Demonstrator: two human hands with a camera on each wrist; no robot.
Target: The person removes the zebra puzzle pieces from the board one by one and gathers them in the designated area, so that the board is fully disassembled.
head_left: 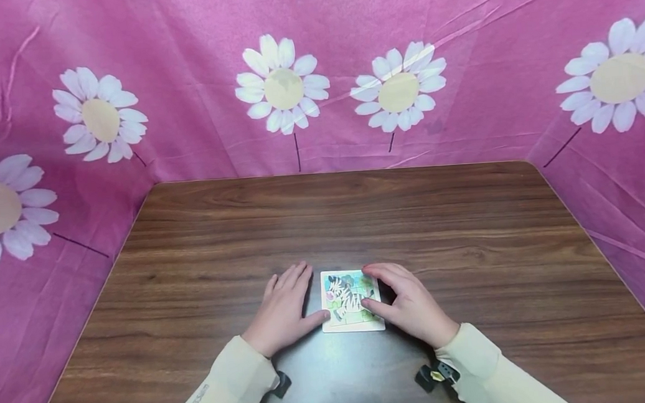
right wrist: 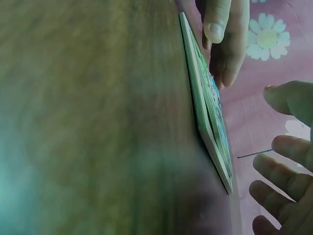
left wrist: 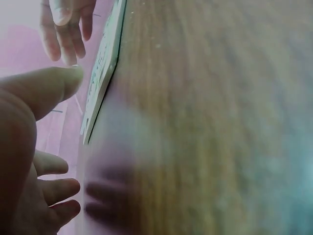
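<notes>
A small square zebra jigsaw puzzle (head_left: 347, 301) with a pale border lies flat on the table between both hands. Its pieces sit together as one picture; in the right wrist view, the picture layer of the puzzle (right wrist: 211, 105) stands slightly proud of its backing board along the near side. At the puzzle's left edge is the left hand (head_left: 286, 311), fingers straight and pointing away, thumb tip right at the lower left border. The right hand (head_left: 413, 305) hovers over the right side with relaxed, spread fingers, thumb and forefinger overlapping the picture in the head view. Neither hand grips anything.
The brown wood-grain table (head_left: 335, 219) stretches out on all sides of the puzzle. Behind it and along both sides hangs a pink cloth (head_left: 192, 98) printed with white daisies. Dark straps with small devices (head_left: 437, 374) are worn at both wrists, over pale sleeves (head_left: 223, 383).
</notes>
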